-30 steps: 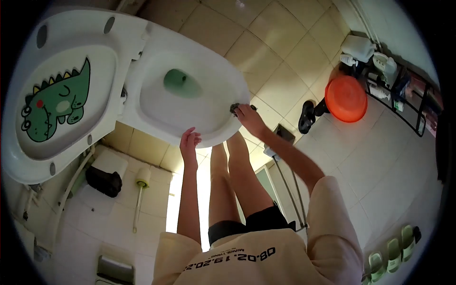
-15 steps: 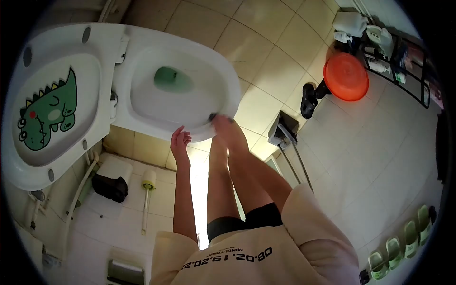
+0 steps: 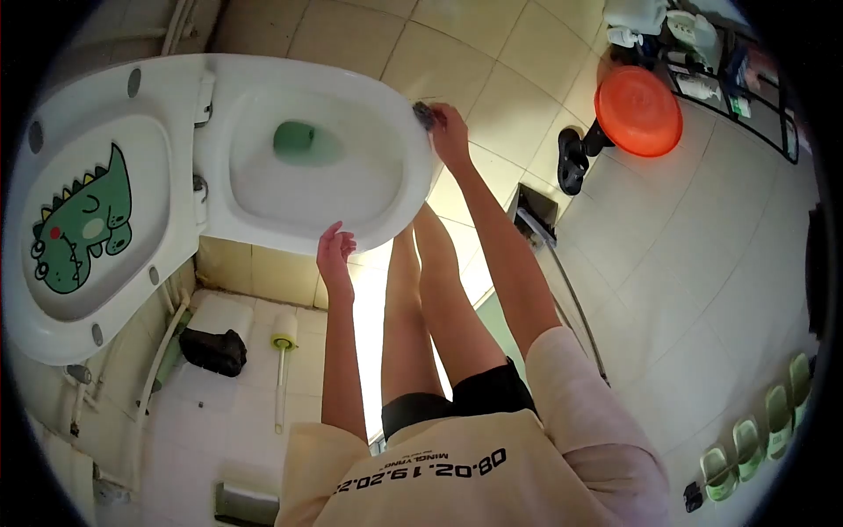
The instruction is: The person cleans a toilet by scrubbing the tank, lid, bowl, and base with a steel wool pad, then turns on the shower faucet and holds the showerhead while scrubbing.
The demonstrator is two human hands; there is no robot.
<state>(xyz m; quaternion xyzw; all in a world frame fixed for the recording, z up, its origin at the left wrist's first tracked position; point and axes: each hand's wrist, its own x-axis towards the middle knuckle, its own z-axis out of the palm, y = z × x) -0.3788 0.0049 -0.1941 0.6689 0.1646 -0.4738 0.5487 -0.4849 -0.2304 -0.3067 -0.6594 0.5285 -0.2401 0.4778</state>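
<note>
In the head view, my right hand (image 3: pixel 450 139) is closed on a dark grey scrubber (image 3: pixel 423 114) that looks like steel wool. It touches the outer front edge of the white toilet (image 3: pixel 416 149), on the far side. My left hand (image 3: pixel 335 256) hovers by the near side of the rim, fingers loosely bent and apart, holding nothing; whether it touches the rim I cannot tell. Greenish water (image 3: pixel 295 138) lies in the bowl. The lid (image 3: pixel 162 211) is raised and carries a green dinosaur sticker (image 3: pixel 88 220).
A white-handled toilet brush (image 3: pixel 281 369) and a black bag (image 3: pixel 213 351) are on the floor at left. To the right are a dustpan (image 3: pixel 537 211), a black shoe (image 3: pixel 572 162), an orange basin (image 3: pixel 638 111) and a shelf of bottles (image 3: pixel 733 75). Several pale slippers (image 3: pixel 746 446) line the lower right.
My right hand has moved with the scrubber from the near front rim, up and right, to the far outer edge. My left hand has stayed nearly in place. The view has shifted slightly.
</note>
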